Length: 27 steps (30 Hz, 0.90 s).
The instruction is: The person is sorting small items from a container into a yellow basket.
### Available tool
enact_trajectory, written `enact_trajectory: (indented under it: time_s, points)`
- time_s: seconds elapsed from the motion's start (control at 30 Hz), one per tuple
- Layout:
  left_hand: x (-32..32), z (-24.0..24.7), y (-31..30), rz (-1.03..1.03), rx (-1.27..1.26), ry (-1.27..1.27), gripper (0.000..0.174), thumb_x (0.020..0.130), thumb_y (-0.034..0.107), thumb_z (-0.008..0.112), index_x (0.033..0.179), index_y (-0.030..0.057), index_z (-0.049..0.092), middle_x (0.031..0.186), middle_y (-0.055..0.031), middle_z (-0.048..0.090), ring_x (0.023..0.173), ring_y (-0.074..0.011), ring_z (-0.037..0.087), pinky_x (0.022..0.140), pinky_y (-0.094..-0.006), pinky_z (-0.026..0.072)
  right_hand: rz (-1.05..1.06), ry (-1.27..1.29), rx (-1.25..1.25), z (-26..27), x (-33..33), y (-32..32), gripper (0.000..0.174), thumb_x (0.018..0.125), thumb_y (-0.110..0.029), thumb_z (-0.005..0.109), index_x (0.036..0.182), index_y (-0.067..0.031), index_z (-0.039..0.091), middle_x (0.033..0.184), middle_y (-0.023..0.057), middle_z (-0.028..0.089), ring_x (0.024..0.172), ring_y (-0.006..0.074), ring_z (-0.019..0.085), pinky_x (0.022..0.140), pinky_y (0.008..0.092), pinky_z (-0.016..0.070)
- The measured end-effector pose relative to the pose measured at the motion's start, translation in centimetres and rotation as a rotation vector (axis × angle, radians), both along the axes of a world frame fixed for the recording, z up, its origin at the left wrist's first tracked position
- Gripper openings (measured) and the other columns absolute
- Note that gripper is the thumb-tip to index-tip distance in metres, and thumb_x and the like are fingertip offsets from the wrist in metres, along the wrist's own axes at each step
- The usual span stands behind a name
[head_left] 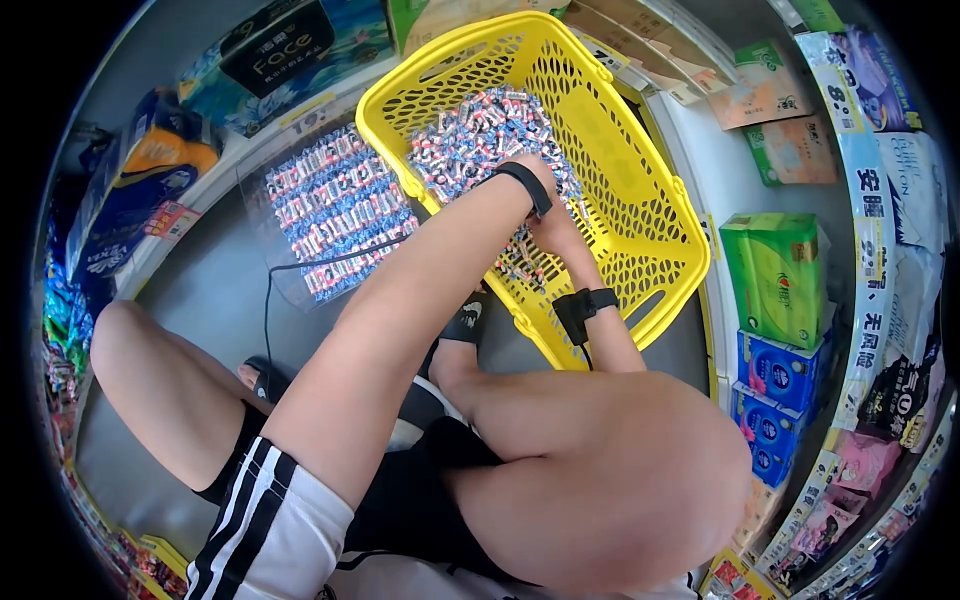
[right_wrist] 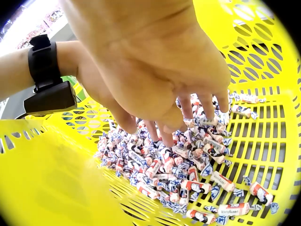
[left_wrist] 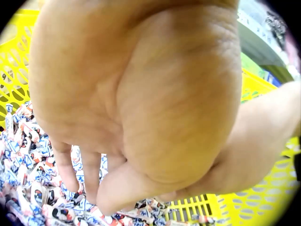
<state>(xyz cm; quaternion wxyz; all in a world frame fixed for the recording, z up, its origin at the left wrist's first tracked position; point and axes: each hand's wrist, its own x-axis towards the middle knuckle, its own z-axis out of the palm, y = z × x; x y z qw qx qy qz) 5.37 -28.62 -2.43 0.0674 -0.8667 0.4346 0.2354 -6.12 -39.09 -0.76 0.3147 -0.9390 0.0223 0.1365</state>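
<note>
Both hands reach down into a yellow plastic basket [head_left: 648, 150] among wrapped candies [head_left: 465, 150] in blue, white and red. My left hand [left_wrist: 136, 103] has its fingers pointing down at the candy pile, largely straight. My right hand [right_wrist: 155, 75] is close beside it, fingers spread and extended, tips touching the candies [right_wrist: 193, 174]. The hands overlap in the wrist views, and some fingertips are hidden in or behind the pile. In the head view my left hand [head_left: 537, 175] is farther in than my right hand [head_left: 562, 238].
Left of the basket, a clear box holds candies in neat rows [head_left: 335, 215]. A black cable [head_left: 300, 266] crosses it. Shelves with tissue packs [head_left: 775, 270] and boxes stand around. Bent knees [head_left: 640, 470] and slippered feet [head_left: 465, 318] are close to the basket.
</note>
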Motion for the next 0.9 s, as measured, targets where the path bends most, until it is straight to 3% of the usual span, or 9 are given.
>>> enact_trajectory:
  time_s: [0.1, 0.23, 0.37, 0.47, 0.57, 0.73, 0.8, 0.9]
  points:
    - [0.5, -0.1, -0.5, -0.024, -0.012, -0.034, 0.028, 0.089, 0.031, 0.067, 0.101, 0.0092, 0.08, 0.104, -0.0124, 0.077, 0.099, -0.0284, 0.074, 0.083, -0.0439, 0.059, 0.077, -0.073, 0.062, 0.1, 0.2, -0.5, 0.023, 0.09, -0.004, 0.061, 0.109, 0.001, 0.072, 0.135, 0.0216, 0.058, 0.121, 0.0384, 0.059, 0.101, 0.0441, 0.05]
    - [0.0, 4.8, 0.0, -0.008, -0.042, 0.017, 0.025, 0.089, 0.027, 0.068, 0.103, 0.0108, 0.079, 0.107, -0.013, 0.076, 0.099, -0.0295, 0.074, 0.083, -0.044, 0.0593, -0.035, 0.023, 0.133, 6.4, -0.2, 0.9, 0.024, 0.09, 0.002, 0.059, 0.111, 0.0064, 0.07, 0.134, 0.0197, 0.059, 0.12, 0.0373, 0.059, 0.1, 0.0415, 0.0508]
    - [-1.7, 10.8, 1.8, 0.039, -0.142, 0.025, 0.023, 0.089, 0.023, 0.069, 0.107, 0.0127, 0.079, 0.112, -0.0135, 0.075, 0.099, -0.0309, 0.074, 0.083, -0.0442, 0.0596, 0.031, 0.016, 0.21, 6.9, -0.4, 0.3, 0.025, 0.092, 0.001, 0.06, 0.115, 0.0052, 0.07, 0.136, 0.0181, 0.057, 0.12, 0.0348, 0.06, 0.101, 0.0401, 0.0499]
    - [-2.4, 11.8, 2.5, 0.032, -0.123, 0.005, 0.026, 0.088, 0.025, 0.072, 0.11, 0.0143, 0.078, 0.12, -0.0136, 0.072, 0.099, -0.0326, 0.074, 0.084, -0.0447, 0.0598, 0.113, 0.067, 0.126, 8.9, -0.7, 0.6, 0.025, 0.096, -0.003, 0.06, 0.118, 0.0042, 0.07, 0.139, 0.0163, 0.055, 0.123, 0.033, 0.059, 0.103, 0.0391, 0.0483]
    - [-2.6, 14.2, 3.3, 0.076, -0.087, 0.053, 0.03, 0.084, 0.029, 0.078, 0.11, 0.014, 0.078, 0.107, -0.0126, 0.076, 0.099, -0.0321, 0.074, 0.083, -0.0433, 0.0597, 0.138, 0.061, 0.365, 5.7, -1.0, -0.9, 0.028, 0.102, -0.01, 0.057, 0.125, 0.0018, 0.068, 0.142, 0.0127, 0.053, 0.127, 0.0302, 0.057, 0.107, 0.0386, 0.0458]
    - [-3.6, 17.7, 5.9, -0.009, -0.091, 0.061, 0.028, 0.083, 0.023, 0.076, 0.108, 0.0102, 0.077, 0.105, -0.0144, 0.076, 0.096, -0.0337, 0.074, 0.078, -0.0429, 0.0596, 0.172, 0.073, 0.306, 10.3, -2.7, 0.9, 0.03, 0.103, -0.009, 0.056, 0.129, -0.0003, 0.067, 0.144, 0.0111, 0.051, 0.132, 0.0281, 0.052, 0.111, 0.039, 0.0425]
    - [-3.9, 18.1, 7.0, 0.012, -0.156, 0.071, 0.027, 0.083, 0.021, 0.076, 0.107, 0.0097, 0.077, 0.104, -0.015, 0.076, 0.096, -0.0341, 0.073, 0.076, -0.0445, 0.0595, 0.17, 0.121, 0.453, 10.9, -2.8, 1.2, 0.029, 0.103, -0.007, 0.055, 0.128, -0.001, 0.068, 0.145, 0.011, 0.05, 0.132, 0.0279, 0.052, 0.111, 0.0387, 0.0421]
    - [-4.0, 18.4, 8.3, 0.049, -0.258, 0.1, 0.024, 0.083, 0.02, 0.075, 0.103, 0.0075, 0.077, 0.101, -0.0179, 0.075, 0.094, -0.036, 0.073, 0.075, -0.0461, 0.0589, 0.208, 0.006, 0.376, 12.6, -3.0, 2.1, 0.028, 0.102, -0.004, 0.054, 0.125, -0.0003, 0.069, 0.14, 0.0115, 0.054, 0.129, 0.0273, 0.055, 0.109, 0.0377, 0.0439]
